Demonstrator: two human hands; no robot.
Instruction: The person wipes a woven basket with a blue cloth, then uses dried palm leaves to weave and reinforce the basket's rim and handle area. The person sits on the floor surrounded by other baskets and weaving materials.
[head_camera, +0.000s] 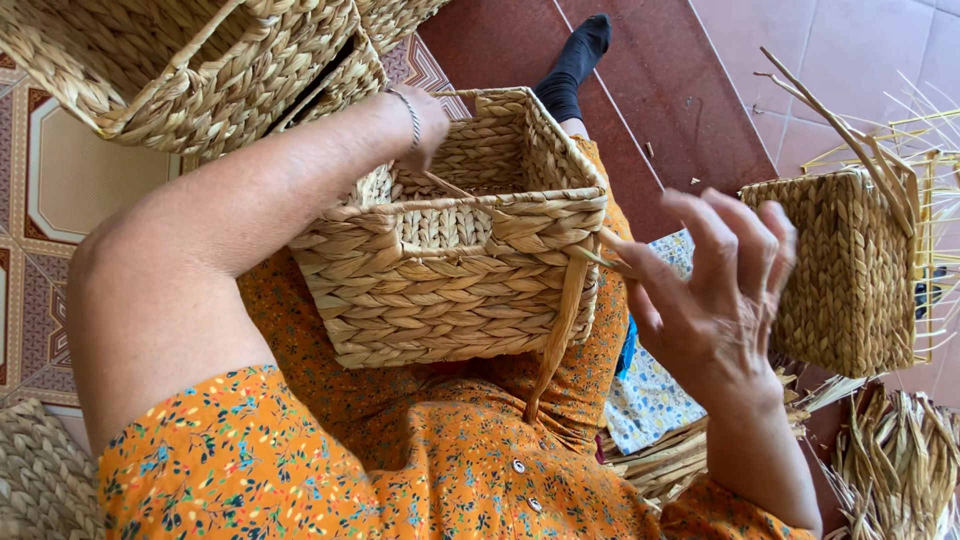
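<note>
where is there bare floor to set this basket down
Bare dark red floor lies beyond the basket on the lap, beside the socked foot. More bare pale tile runs toward the unfinished basket. The patterned tile on the left is a narrower gap under the stacked baskets. The lower right is crowded with loose straw.

floor: red tiles (700, 90) | patterned tiles (60, 180) | daylight
</note>
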